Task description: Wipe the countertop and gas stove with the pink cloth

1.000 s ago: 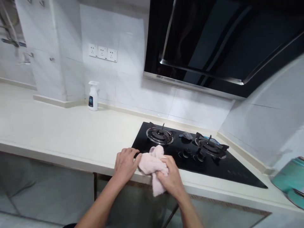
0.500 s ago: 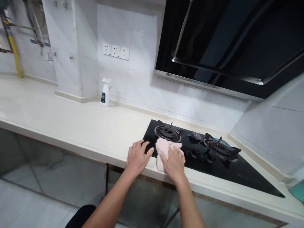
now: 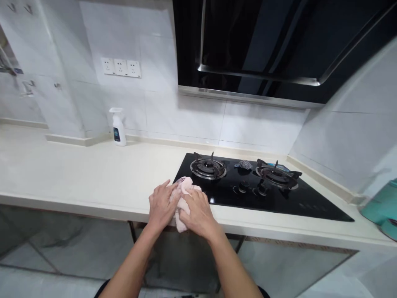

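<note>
A pale pink cloth (image 3: 185, 197) lies bunched at the front left corner of the black gas stove (image 3: 223, 194), partly hanging over the counter's front edge. My right hand (image 3: 198, 210) presses on it from the right, fingers curled into the fabric. From the other side my left hand (image 3: 161, 205) grips the cloth's left part, its thumb side against the folds. Just behind the hands is the left burner (image 3: 208, 167). Some of the cloth is hidden under my fingers.
A white spray bottle (image 3: 118, 129) stands by the wall. A steel wool scrubber (image 3: 244, 164) lies between the left burner and the right burner (image 3: 277, 174). A black range hood (image 3: 254, 54) overhangs the stove. A teal container (image 3: 380, 205) sits at the far right.
My right hand has drawn the cloth left to the stove's corner. My left hand, earlier resting apart on the counter edge, now holds the cloth too. The view has shifted right.
</note>
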`<state>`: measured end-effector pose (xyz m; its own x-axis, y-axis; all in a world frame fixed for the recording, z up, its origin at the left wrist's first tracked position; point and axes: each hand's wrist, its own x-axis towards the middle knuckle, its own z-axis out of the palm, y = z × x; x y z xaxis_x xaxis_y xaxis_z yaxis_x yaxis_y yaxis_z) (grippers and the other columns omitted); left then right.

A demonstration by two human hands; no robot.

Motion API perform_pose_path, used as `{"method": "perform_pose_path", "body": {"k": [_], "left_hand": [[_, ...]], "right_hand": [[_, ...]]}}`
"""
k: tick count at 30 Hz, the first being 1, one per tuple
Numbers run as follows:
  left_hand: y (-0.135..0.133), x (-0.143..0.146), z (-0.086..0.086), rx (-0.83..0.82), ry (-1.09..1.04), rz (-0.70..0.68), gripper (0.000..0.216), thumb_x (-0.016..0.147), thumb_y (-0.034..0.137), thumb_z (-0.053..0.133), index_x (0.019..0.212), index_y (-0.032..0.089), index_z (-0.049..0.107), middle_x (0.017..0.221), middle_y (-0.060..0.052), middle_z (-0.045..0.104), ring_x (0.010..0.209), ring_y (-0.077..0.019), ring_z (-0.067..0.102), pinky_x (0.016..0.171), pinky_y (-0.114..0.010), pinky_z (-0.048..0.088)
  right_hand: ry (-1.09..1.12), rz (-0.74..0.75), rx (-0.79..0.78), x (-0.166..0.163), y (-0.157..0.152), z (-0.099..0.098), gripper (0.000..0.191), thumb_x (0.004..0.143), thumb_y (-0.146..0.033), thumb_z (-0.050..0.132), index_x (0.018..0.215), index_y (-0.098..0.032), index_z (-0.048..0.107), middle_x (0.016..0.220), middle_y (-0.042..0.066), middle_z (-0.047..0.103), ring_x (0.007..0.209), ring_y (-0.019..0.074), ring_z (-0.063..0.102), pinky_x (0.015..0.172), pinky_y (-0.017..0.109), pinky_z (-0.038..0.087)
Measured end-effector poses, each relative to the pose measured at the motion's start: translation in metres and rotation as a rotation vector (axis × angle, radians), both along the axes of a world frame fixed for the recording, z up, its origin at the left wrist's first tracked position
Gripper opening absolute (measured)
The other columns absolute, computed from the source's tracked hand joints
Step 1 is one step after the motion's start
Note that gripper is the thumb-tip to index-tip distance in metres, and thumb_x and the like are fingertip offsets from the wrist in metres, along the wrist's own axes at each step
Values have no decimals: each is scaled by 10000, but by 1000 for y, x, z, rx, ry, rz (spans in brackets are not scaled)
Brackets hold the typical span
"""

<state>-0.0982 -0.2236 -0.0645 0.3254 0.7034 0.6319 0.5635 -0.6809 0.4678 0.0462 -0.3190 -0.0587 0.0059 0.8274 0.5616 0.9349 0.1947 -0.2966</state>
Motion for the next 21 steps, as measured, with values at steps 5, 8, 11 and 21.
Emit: {"method": "perform_pose_path", "body": {"k": [5,8,11,21], "left_hand": [[2,0,4,-23,23,21,460,1064,470,383,1318,276,714,1447,-94,666,1374,-291,555,1146,-516,412],[2,1,6,-33,94,-22,466,1067,492,371,1251,276,741,1344,-68,733,1295,-273,619,1093,-452,441],[1,3,7,-26,171,-53,449,1050,526,417,1203,283,763,1296,-55,757,1249,-281,642,1037,-433,462],[-6,11,10,6,221,-7,450,1022,550,476,1178,257,780,1313,-86,741,1263,-321,605,1032,-465,473]], "right_hand": [[20,-85,9,30,-50,-7,473,864,-276,632,1332,-210,648,1453,130,589,1368,308,483,1175,474,364],[10,-181,1,74,-98,-18,514,820,-273,636,1330,-216,639,1454,128,591,1374,306,489,1172,483,362],[-25,-356,-16,134,-159,-36,541,748,-315,668,1283,-239,641,1461,132,591,1382,329,497,1143,522,377],[-221,-942,-232,212,-228,-49,595,657,-309,763,1216,-217,583,1480,189,555,1391,407,467,1137,646,308]]}}
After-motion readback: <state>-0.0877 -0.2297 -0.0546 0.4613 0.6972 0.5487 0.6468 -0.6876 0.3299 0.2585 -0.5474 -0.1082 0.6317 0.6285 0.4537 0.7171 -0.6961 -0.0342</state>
